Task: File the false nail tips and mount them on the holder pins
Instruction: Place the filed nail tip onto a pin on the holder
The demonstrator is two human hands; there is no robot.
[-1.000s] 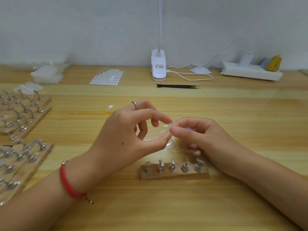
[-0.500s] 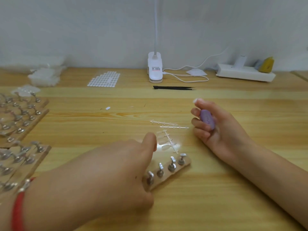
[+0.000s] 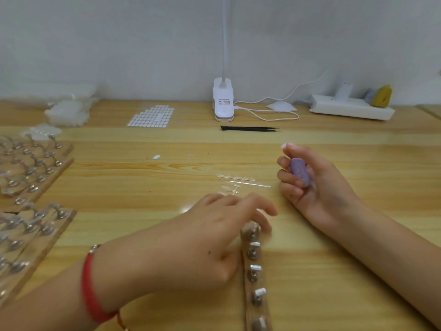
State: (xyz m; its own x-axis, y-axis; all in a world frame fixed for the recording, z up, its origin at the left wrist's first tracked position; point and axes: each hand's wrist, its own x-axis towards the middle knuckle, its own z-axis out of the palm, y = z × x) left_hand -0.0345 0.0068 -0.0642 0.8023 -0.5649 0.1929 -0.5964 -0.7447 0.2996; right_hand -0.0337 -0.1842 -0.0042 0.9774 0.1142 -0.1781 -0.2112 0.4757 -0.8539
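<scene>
Near the bottom centre of the table [image 3: 334,283], a wooden holder strip [image 3: 255,278] is laid lengthwise, pointing away from the person, with its metal pins [image 3: 255,268] bare along the top. Its far end is covered by the left hand [image 3: 210,237], whose fingers are curled over the wood and blurred; the thumb is hidden. A red cord bracelet [image 3: 89,283] is worn on that wrist. Just beyond the fingers, clear false nail tips on their sprues [image 3: 241,182] are left lying flat. To their right the right hand [image 3: 317,187] is rested palm up, its fingers folded around a purple file block [image 3: 300,172]. Further holder boards [image 3: 31,168] are stacked at the left edge. Black tweezers [image 3: 248,128], a sheet of white stickers [image 3: 152,115], a clip lamp base [image 3: 223,101] and a power strip [image 3: 350,109] are ranged along the back.
</scene>
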